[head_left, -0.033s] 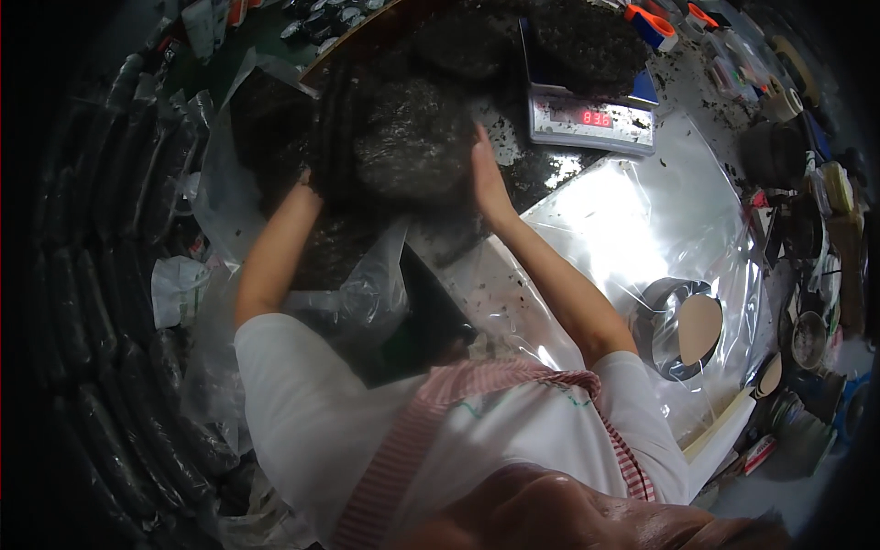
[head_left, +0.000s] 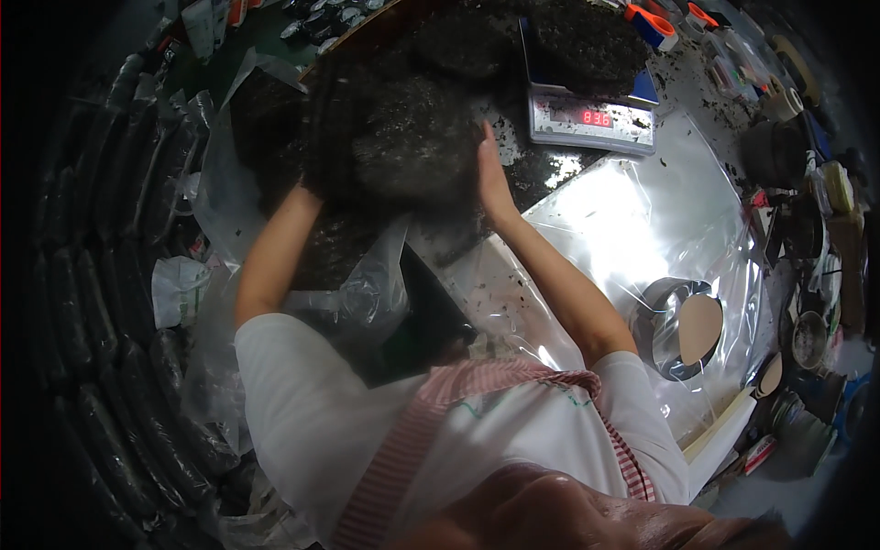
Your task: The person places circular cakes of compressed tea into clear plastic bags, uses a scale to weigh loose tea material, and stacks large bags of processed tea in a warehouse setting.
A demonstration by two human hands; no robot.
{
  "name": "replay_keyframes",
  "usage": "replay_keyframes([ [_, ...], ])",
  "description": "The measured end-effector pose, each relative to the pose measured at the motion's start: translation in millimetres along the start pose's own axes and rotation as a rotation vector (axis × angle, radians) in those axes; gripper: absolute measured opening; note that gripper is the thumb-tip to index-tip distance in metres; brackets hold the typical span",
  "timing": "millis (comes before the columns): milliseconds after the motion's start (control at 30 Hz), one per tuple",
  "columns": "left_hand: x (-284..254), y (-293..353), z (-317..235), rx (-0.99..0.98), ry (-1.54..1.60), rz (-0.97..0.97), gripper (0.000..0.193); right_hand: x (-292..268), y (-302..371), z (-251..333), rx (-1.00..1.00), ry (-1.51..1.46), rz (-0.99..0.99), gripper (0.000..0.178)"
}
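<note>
A thick round of dark, flaky dried seaweed, blurred by motion, is between my two hands. My right hand presses along its right side, with one finger or the thumb pointing up and the rest partly hidden. On the other side my left hand goes behind the dark left edge, so its fingers are out of sight. Another dark round lies just beyond. To the right, a digital scale with a lit red display bears a further dark, flaky round.
Clear plastic sheeting spreads on the right, with a roll of tape on it. Long dark packs in clear film are stacked at the left. Orange-handled scissors and small tools lie far right. Dark crumbs are scattered around the scale.
The dark round has shifted slightly and its shiny patch has dimmed. My left hand is more hidden behind it, and my right hand has moved a little to the right.
</note>
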State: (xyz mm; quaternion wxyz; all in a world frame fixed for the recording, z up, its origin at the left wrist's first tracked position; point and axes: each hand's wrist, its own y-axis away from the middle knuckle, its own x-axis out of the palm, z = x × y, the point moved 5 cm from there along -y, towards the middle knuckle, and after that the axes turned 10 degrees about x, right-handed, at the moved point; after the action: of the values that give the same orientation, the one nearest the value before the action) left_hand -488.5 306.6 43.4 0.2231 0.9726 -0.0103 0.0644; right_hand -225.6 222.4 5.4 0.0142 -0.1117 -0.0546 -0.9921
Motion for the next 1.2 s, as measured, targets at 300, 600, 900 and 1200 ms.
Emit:
replay_keyframes([
  [300, -27.6, -7.9, -40.1, 0.097, 0.138, -0.038, 0.079, -26.4, 9.3, 26.2, -0.035, -0.033, -0.196, 0.054],
  [600, 3.4, -147.6, -89.6, 0.238, 0.363, -0.203, 0.082, -27.4, 20.4, -4.1, 0.089, 0.113, -0.136, 0.037],
  [900, 29.5, -139.9, -84.3, 0.137, -0.254, -0.113, 0.085, -21.7, 35.4, -12.0, 0.111, 0.146, -0.044, 0.028],
  [1200, -55.6, 55.4, -58.5, 0.419, -1.841, 0.16, 0.105, -15.6, 34.3, -11.9, 0.147, 0.139, -0.043, 0.027],
])
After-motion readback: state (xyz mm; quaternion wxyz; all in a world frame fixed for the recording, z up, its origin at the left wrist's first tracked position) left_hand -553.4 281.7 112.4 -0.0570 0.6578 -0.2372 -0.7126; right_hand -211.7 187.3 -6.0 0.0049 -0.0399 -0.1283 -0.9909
